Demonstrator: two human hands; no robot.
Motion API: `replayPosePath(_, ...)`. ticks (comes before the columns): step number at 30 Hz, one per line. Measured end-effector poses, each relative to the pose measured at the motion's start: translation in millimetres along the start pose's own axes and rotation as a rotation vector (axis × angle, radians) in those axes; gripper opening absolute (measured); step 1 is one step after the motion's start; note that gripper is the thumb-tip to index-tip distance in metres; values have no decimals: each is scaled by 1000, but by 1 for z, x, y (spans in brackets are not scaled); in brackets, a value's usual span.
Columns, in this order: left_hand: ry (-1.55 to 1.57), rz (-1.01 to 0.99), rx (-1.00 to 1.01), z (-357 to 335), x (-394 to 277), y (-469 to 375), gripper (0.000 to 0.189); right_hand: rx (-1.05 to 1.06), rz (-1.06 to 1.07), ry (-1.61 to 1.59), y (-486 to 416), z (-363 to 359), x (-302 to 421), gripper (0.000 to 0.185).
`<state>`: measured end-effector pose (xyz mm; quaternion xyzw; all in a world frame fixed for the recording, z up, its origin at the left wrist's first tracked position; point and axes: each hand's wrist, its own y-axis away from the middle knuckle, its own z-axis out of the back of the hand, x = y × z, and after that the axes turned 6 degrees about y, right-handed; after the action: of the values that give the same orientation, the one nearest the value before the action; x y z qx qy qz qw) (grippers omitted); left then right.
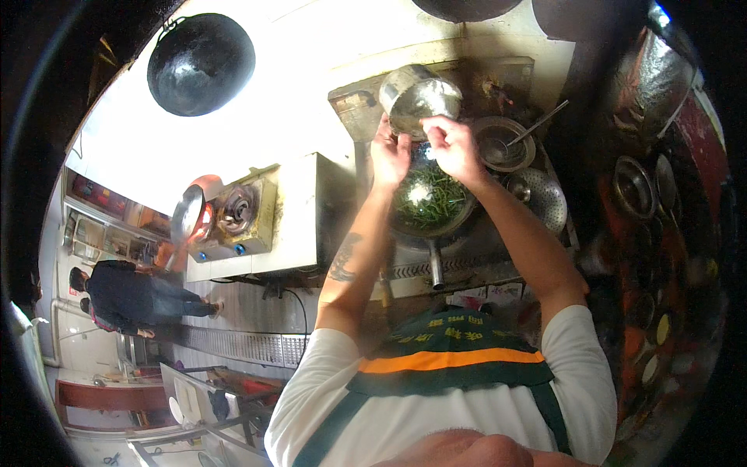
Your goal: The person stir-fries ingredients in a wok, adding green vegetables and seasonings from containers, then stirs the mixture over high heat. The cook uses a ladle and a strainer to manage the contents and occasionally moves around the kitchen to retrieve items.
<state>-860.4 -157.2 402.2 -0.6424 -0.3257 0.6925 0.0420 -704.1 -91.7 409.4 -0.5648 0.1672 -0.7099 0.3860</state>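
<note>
Beyond the wok, my left hand (391, 154) holds the side of a shiny metal pot (402, 87), its fingers partly hidden behind it. My right hand (452, 143) is at the rim of a rounded metal lid or bowl (435, 99) lying against that pot, thumb and fingers closed on the edge. Whether pot and lid are one piece, I cannot tell. Below both hands, a wok (437, 233) with a metal handle pointing towards me holds green leafy vegetables (435, 195) on the range. Steam or glare blurs part of the wok.
Right of the wok are a metal basin (505, 146) with a ladle (537, 122) and a perforated metal strainer (545, 201). A second gas burner (239, 207) stands left, with a pan (189, 213) at its far side. Two people (125, 292) are in the left background. Bowls (635, 187) stand far right.
</note>
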Motion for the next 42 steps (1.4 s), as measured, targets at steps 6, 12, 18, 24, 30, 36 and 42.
replayPosePath(6, -158, 46, -83, 21, 31, -11, 29, 85, 10, 560, -14, 40, -10, 16)
replayPosePath(12, -292, -14, -115, 15, 26, -25, 25, -58, 139, 704, -26, 49, -5, 16)
replayPosePath(18, -583, 40, -132, 2, -10, -39, 21, 78, 71, 700, -33, 46, -9, 16)
replayPosePath(24, -651, 98, -166, -6, -25, -32, 18, 359, 109, 789, -46, 53, -11, 33)
replayPosePath(30, -682, 192, -156, -12, -27, -35, 20, 497, 325, 1122, -66, 61, 3, 30)
replayPosePath(36, -701, 148, -167, -7, -30, -46, 23, 651, 250, 1013, -81, 76, 1, 27)
replayPosePath(42, -593, -198, -185, 2, -14, -39, 29, 220, 110, 442, -38, 42, -35, 14)
